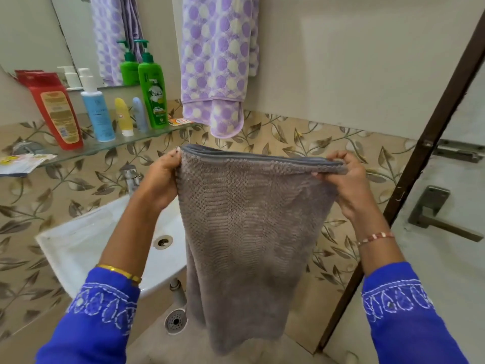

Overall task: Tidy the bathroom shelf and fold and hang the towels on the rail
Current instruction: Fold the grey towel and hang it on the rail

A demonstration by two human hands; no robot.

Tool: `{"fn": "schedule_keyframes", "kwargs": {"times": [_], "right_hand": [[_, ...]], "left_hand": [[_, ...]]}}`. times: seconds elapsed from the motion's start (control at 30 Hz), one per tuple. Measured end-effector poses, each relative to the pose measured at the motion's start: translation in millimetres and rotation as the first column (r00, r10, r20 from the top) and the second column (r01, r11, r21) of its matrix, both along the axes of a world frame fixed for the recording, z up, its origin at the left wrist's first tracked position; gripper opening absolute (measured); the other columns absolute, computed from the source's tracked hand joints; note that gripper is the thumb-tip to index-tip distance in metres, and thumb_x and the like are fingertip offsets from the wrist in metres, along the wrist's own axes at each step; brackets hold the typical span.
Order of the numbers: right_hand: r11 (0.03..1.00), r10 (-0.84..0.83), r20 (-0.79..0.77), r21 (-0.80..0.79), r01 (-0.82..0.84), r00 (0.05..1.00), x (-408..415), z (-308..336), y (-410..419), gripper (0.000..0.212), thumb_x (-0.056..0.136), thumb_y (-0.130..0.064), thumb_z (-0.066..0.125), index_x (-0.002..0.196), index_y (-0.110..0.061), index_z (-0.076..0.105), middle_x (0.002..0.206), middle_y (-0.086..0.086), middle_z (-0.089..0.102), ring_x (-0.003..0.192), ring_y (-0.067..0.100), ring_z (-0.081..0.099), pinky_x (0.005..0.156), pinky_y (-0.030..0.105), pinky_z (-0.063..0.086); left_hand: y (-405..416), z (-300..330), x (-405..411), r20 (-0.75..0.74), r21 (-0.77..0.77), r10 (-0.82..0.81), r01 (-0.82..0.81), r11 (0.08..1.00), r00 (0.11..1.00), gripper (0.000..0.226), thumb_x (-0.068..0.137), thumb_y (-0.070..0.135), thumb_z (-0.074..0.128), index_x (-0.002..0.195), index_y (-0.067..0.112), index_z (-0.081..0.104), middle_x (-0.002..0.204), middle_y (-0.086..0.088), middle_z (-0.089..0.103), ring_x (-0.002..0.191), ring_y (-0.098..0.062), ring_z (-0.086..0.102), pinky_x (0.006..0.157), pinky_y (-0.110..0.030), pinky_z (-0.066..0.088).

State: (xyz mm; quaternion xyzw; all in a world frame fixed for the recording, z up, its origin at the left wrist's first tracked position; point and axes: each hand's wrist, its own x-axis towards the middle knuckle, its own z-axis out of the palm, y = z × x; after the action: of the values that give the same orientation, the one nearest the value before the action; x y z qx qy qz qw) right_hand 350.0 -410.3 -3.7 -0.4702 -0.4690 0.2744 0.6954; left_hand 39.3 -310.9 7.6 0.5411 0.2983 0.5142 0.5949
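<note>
Bright, even, soft indoor light; faint shadows only. Mild glare on the white sink (86, 240) at lower left. Strong wide-angle bending at frame edges; slight softness throughout.

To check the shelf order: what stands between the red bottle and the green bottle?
In the head view, three things: a blue bottle, a yellow tube and a pale blue tube, between red bottle and green bottle.

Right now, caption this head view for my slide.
Both hands, left and right, hold a folded grey towel below the hung purple one.
</note>
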Motion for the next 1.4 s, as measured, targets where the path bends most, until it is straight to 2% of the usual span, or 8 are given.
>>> {"fn": "schedule_keyframes", "kwargs": {"times": [0.17, 0.37, 0.47, 0.6, 0.7, 0.83, 1.03, 1.4], "right_hand": [[0.915, 0.393, -0.062, 0.129, -0.383, 0.918, 11, 36, -18, 0.043, 0.061, -0.024, 0.083, 0.1, -0.015, 0.069, 0.097, 0.002, 0.072, 0.093, 0.018, 0.067, 0.076, 0.027, 0.056], [0.964, -0.231, 0.192, -0.091, 0.251, 0.954, -7, 34, 7, 0.015, 0.07, -0.007, 0.076, 0.077, -0.018, 0.068, 0.078, 0.002, 0.071, 0.064, 0.007, 0.066, 0.057, 0.019, 0.053], [0.986, 0.165, 0.014, 0.022, -0.166, 0.986, -4, 42, -13, 0.019, 0.064, -0.013, 0.078, 0.081, -0.014, 0.071, 0.072, -0.002, 0.074, 0.069, 0.01, 0.07, 0.06, 0.021, 0.055], [0.754, 0.657, -0.205, 0.192, -0.628, 0.726, -2, 50, -40, 0.031, 0.065, -0.035, 0.078, 0.09, -0.017, 0.073, 0.088, 0.001, 0.075, 0.083, 0.016, 0.07, 0.072, 0.032, 0.057], [0.96, 0.277, -0.121, 0.001, -0.279, 0.953, -8, 61, -19, 0.022, 0.075, -0.021, 0.072, 0.093, -0.009, 0.069, 0.086, 0.006, 0.074, 0.078, 0.018, 0.07, 0.073, 0.032, 0.056], [0.932, -0.352, -0.106, -0.134, 0.338, 0.93, -11, 61, 6, 0.02, 0.064, -0.005, 0.08, 0.06, -0.012, 0.062, 0.06, 0.0, 0.069, 0.056, 0.015, 0.066, 0.069, 0.038, 0.055], [0.888, -0.453, 0.136, -0.023, 0.46, 0.881, -36, 59, -4, 0.029, 0.064, -0.021, 0.08, 0.073, 0.002, 0.064, 0.077, 0.018, 0.07, 0.064, 0.026, 0.064, 0.061, 0.041, 0.056], [0.972, -0.234, 0.264, 0.064, 0.225, 0.936, -106, 76, -25, 0.026, 0.069, -0.024, 0.077, 0.07, -0.003, 0.062, 0.075, 0.019, 0.068, 0.073, 0.037, 0.065, 0.065, 0.05, 0.056]], "left_hand": [[10, 24, -23, 0.393, 0.108, -0.445, 0.44, 0.891, 0.805, 0.024, 0.089, 0.016, 0.051, 0.101, 0.0, 0.063, 0.094, -0.015, 0.071, 0.089, -0.028, 0.066, 0.085, -0.04, 0.05], [23, 3, 4, -0.216, 0.242, 0.397, -0.344, 0.907, 0.892, 0.026, 0.093, 0.015, 0.049, 0.068, 0.018, 0.053, 0.067, -0.002, 0.049, 0.06, -0.012, 0.041, 0.055, -0.028, 0.032], [16, 7, -14, -0.063, 0.165, -0.019, 0.029, 0.986, 0.998, 0.019, 0.094, 0.012, 0.042, 0.088, 0.011, 0.059, 0.078, -0.003, 0.067, 0.07, -0.015, 0.059, 0.066, -0.03, 0.048], [-11, 33, -24, 0.396, 0.242, -0.634, 0.59, 0.77, 0.664, 0.03, 0.092, 0.001, 0.035, 0.113, -0.018, 0.047, 0.109, -0.037, 0.057, 0.104, -0.044, 0.056, 0.097, -0.049, 0.04], [2, 34, 0, -0.217, 0.222, -0.077, 0.126, 0.967, 0.973, 0.009, 0.084, 0.014, 0.059, 0.08, 0.007, 0.056, 0.068, -0.009, 0.06, 0.063, -0.019, 0.056, 0.06, -0.026, 0.045], [10, 25, 21, -0.472, 0.47, 0.64, -0.442, 0.764, 0.606, 0.017, 0.094, 0.022, 0.044, 0.081, 0.011, 0.042, 0.072, -0.001, 0.044, 0.075, -0.02, 0.042, 0.063, -0.031, 0.028], [-23, 28, 37, -0.153, 0.199, 0.281, -0.249, 0.948, 0.947, 0.017, 0.094, 0.021, 0.047, 0.079, 0.014, 0.047, 0.074, -0.006, 0.054, 0.062, -0.018, 0.054, 0.057, -0.033, 0.048], [-89, 59, 75, -0.239, 0.457, 0.224, -0.095, 0.885, 0.945, 0.018, 0.089, 0.019, 0.056, 0.095, 0.002, 0.055, 0.093, -0.021, 0.063, 0.087, -0.031, 0.061, 0.078, -0.048, 0.052]]}}
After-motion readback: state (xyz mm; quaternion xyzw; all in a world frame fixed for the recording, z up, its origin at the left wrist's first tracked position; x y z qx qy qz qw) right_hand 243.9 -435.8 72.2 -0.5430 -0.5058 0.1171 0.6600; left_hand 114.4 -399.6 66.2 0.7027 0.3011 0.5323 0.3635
